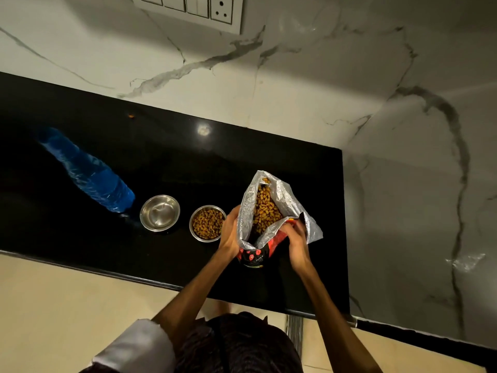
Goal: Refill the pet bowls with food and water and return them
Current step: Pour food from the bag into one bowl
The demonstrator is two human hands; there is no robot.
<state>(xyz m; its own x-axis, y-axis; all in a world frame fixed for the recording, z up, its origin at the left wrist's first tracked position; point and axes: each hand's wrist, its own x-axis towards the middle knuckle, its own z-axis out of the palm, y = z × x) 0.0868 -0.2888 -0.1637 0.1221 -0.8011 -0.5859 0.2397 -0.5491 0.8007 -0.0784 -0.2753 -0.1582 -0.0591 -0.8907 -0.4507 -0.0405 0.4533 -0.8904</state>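
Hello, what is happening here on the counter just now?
A person stands at a black counter and holds an open bag of pet food with both hands: the left hand grips its left edge, the right hand its right edge. Beside the bag, one steel bowl is already full of kibble. The second bowl to its left holds no kibble; whether it has water I cannot tell. A blue water bottle stands further left, untouched.

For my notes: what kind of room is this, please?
Probably a home kitchen: a black stone counter, marble-look wall tiles with a switch panel, and steel bowls beside a bottle.
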